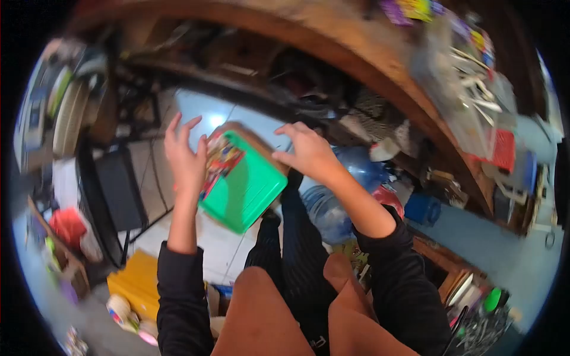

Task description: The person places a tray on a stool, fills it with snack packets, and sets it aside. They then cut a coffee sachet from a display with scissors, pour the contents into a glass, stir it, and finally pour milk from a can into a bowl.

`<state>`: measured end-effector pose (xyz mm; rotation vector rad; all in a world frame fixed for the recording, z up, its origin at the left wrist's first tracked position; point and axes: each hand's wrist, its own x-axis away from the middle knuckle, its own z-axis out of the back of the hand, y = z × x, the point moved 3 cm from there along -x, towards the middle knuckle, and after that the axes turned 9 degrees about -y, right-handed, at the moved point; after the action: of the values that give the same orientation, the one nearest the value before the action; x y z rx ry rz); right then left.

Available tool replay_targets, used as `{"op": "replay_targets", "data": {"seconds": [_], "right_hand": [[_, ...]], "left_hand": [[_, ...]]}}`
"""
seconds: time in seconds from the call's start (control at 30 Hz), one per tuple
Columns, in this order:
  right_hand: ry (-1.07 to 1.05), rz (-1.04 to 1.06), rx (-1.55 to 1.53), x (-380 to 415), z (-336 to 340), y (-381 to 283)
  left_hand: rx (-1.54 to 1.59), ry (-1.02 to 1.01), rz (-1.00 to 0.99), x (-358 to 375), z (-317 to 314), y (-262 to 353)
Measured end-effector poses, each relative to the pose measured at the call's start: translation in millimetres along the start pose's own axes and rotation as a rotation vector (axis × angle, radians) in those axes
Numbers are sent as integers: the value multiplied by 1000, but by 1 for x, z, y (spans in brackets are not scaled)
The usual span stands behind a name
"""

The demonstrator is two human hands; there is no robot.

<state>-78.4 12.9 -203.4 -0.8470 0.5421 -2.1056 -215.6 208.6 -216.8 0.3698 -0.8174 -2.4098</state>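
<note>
The green box (243, 181) sits tilted between both hands: left hand (185, 157) spread against its left edge, right hand (309, 151) pinching its upper right corner.

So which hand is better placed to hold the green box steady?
Probably the left hand: its palm lies flat against the side of the green box, fingers spread. The right hand only touches the top corner with its fingertips.
</note>
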Motion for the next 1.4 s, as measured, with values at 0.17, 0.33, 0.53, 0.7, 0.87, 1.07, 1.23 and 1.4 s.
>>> {"op": "replay_targets", "data": {"seconds": [0.17, 0.33, 0.53, 0.7, 0.87, 1.07, 1.23, 1.4], "right_hand": [[248, 143, 10, 73, 116, -8], [566, 152, -4, 129, 231, -6], [965, -88, 139, 150, 326, 35], [1055, -273, 184, 151, 366, 79], [1127, -294, 63, 132, 402, 108], [1054, -215, 591, 97, 399, 119], [1033, -246, 810, 84, 387, 115], [919, -307, 1064, 74, 371, 128]], "left_hand": [[341, -249, -340, -41, 12, 144], [415, -253, -740, -66, 4, 263], [600, -405, -779, -140, -28, 363], [323, -362, -694, -197, -73, 415], [360, -129, -489, -264, -91, 437], [-285, 228, -834, -320, -103, 446], [-402, 162, -600, -350, -122, 434], [-476, 155, -599, -339, -122, 437]]}}
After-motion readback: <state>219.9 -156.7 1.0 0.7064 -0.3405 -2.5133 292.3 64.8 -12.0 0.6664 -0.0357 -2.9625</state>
